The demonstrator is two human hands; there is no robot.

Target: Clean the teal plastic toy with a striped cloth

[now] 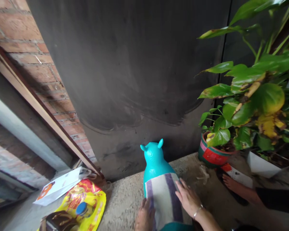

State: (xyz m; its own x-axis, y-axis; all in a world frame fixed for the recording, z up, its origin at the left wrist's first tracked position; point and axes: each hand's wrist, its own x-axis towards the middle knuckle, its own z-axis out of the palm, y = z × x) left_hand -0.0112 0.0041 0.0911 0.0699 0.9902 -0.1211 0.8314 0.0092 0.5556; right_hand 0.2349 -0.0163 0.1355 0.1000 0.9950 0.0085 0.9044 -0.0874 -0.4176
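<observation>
A teal rubber animal toy (154,155) with two small ears stands on the concrete, its head toward the dark panel. A white towel with purple stripes (162,195) is draped over its back. My left hand (144,215) rests on the towel's left edge, somewhat blurred, fingers extended. On the opposite side, my right hand (188,196), a bracelet at its wrist, lies with spread fingers against the towel's right edge. Neither hand grips anything. The toy's lower part is hidden under the towel and below the frame.
Left on the ground lie a yellow bag (96,200), a blue-capped container (84,209), a brown item (59,221) and a white paper bag (60,186). A potted plant (214,152), a white planter (263,165) and a sandalled foot (240,189) are right. A dark panel (135,80) stands ahead.
</observation>
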